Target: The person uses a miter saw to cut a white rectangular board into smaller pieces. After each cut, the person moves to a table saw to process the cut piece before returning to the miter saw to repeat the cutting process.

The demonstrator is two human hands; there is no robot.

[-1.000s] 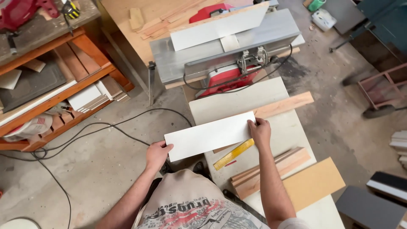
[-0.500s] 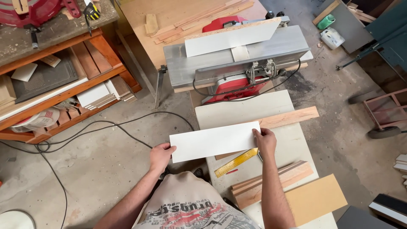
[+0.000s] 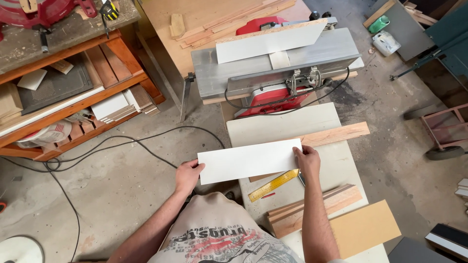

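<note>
I hold a white panel (image 3: pixel 249 160) between my two hands, one at each short end, so its long axis runs across my body from left to right, tilted a little with the right end higher in the head view. My left hand (image 3: pixel 187 175) has the left end: thumb on top of the lower left corner, fingers curled underneath, a pinching grip closed on the edge of the board. My right hand (image 3: pixel 307 160) has the right end, thumb on the face near the corner and fingers wrapped behind, also closed on the board. Neither hand is nearer than the other; each is at its own end, touching it.

The right half of the panel hangs over the near left part of the pale worktop (image 3: pixel 273 127), while the left half sticks out past the worktop's left edge, over the concrete floor (image 3: pixel 122 190). I cannot tell whether the board touches the worktop or floats just above it. Under its right end lies a long reddish wooden strip (image 3: pixel 341 134), pointing to the right edge of the worktop. Just below the panel, near my right hand, lies a yellow ruler (image 3: pixel 273 185). Beyond the far edge of the worktop stands a grey and red planer (image 3: pixel 278 63), with another white panel (image 3: pixel 268 41) leaning across it.
</note>
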